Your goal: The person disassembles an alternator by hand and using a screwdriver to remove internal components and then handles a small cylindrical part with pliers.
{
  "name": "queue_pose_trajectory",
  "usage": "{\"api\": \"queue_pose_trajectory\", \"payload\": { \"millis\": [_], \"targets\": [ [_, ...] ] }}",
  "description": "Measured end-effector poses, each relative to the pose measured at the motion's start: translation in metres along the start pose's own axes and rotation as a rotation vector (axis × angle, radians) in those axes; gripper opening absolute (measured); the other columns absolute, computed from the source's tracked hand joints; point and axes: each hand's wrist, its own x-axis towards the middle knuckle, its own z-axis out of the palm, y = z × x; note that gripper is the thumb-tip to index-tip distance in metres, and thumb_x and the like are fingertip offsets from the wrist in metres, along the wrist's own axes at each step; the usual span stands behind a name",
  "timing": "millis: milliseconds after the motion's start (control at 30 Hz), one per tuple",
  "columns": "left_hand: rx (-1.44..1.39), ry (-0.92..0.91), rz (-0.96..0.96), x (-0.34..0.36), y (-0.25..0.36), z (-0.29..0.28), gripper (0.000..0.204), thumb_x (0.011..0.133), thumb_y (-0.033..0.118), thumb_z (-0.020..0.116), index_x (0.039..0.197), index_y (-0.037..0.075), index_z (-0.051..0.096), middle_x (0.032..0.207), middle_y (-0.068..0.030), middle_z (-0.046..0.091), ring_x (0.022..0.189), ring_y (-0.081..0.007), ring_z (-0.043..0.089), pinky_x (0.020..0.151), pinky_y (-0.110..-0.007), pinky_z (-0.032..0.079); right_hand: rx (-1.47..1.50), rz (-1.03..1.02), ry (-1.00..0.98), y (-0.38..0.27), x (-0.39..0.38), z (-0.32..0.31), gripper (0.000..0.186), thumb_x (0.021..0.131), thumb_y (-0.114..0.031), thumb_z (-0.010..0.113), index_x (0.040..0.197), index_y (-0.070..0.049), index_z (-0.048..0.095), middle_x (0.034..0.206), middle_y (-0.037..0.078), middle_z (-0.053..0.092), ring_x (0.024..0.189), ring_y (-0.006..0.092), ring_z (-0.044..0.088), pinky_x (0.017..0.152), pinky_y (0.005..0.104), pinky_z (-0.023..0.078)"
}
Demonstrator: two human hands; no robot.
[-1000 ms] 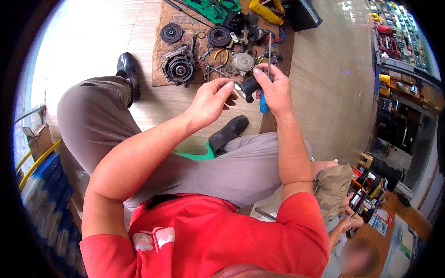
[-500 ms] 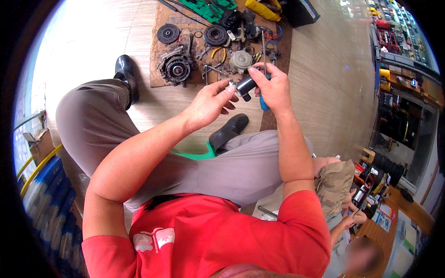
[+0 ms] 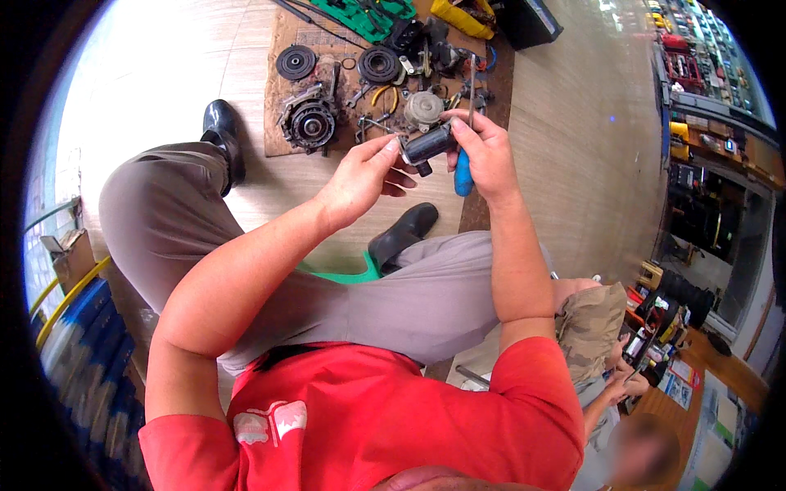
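Person is sitting low over a sheet of cardboard [image 3: 282,123] on the floor, and both hands are up above it working on a small dark cylindrical part [image 3: 427,145], looks like a little motor body or solenoid. The left hand [image 3: 360,176] pinches one end of it with the fingertips. The right hand [image 3: 485,151] grips the other end and also has a blue-handled screwdriver [image 3: 463,168] tucked in the same fist, shaft pointing up. So both hands are closed on something, neither is free.

The part sits just above the near edge of the cardboard, between the knees. It's dark grey to black, a bit shiny, with a stub sticking out underneath; can't tell the fine detail.

As for progress, I'd say the teardown is well along: on the cardboard there's a round housing with a hub [image 3: 307,123], two black pulley discs [image 3: 295,61] [image 3: 379,64] further from the person, a pale round piece [image 3: 424,108] and loose pliers and bits. Nothing looks reassembled, so this small part seems mid-way, being opened or checked.

Beyond the cardboard lies a green tool roll [image 3: 360,15].
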Motion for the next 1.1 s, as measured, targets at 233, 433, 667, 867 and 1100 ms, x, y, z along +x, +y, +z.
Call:
{"api": "queue_pose_trajectory", "payload": {
  "millis": [233, 433, 667, 867, 1100],
  "targets": [
    [-0.037, 0.015, 0.020, -0.0021, 0.0048, 0.0026, 0.046, 0.105, 0.029, 0.038, 0.144, 0.004, 0.037, 0.108, -0.0138, 0.064, 0.094, -0.0226, 0.067, 0.080, -0.034, 0.054, 0.015, -0.041, -0.043, -0.0042, -0.0028, -0.0016, 0.024, 0.097, -0.018, 0.056, 0.112, -0.001, 0.064, 0.075, 0.002, 0.060, 0.058, 0.0078, 0.057, 0.051, 0.0225, 0.047],
    [-0.076, 0.009, 0.037, -0.0026, 0.0062, 0.0019, 0.047, 0.104, 0.023, 0.040, 0.147, 0.006, 0.033, 0.118, -0.0171, 0.061, 0.100, -0.0263, 0.066, 0.083, -0.037, 0.054, 0.042, -0.062, -0.038, -0.0023, -0.0032, -0.0005, 0.026, 0.098, -0.019, 0.055, 0.114, 0.000, 0.064, 0.074, 0.002, 0.060, 0.059, 0.0078, 0.056, 0.052, 0.0224, 0.047],
    [-0.068, 0.013, 0.121, -0.0028, 0.0065, 0.0036, 0.051, 0.102, 0.020, 0.044, 0.148, 0.006, 0.029, 0.124, -0.0156, 0.058, 0.105, -0.0258, 0.064, 0.085, -0.037, 0.053, 0.102, -0.086, -0.035, 0.0006, -0.0039, -0.0014, 0.026, 0.096, -0.020, 0.060, 0.113, 0.000, 0.064, 0.074, 0.000, 0.060, 0.060, 0.0064, 0.054, 0.052, 0.0225, 0.046],
    [-0.018, 0.026, 0.125, -0.0029, 0.0047, 0.0023, 0.050, 0.101, 0.017, 0.047, 0.146, 0.004, 0.031, 0.132, -0.0139, 0.050, 0.110, -0.0252, 0.061, 0.087, -0.036, 0.053, 0.046, -0.121, -0.014, 0.0011, -0.0045, 0.0012, 0.027, 0.095, -0.020, 0.062, 0.112, 0.001, 0.063, 0.072, 0.001, 0.059, 0.060, 0.0068, 0.053, 0.053, 0.0227, 0.044],
    [0.013, 0.012, 0.149, -0.0035, 0.0047, 0.0030, 0.049, 0.101, 0.015, 0.046, 0.145, 0.004, 0.029, 0.130, -0.0137, 0.051, 0.112, -0.0256, 0.060, 0.089, -0.037, 0.052, -0.003, -0.151, 0.017, 0.0005, -0.0061, 0.0028, 0.025, 0.094, -0.018, 0.063, 0.110, 0.001, 0.063, 0.070, 0.000, 0.059, 0.060, 0.0065, 0.053, 0.054, 0.0226, 0.043]
  ]
}}
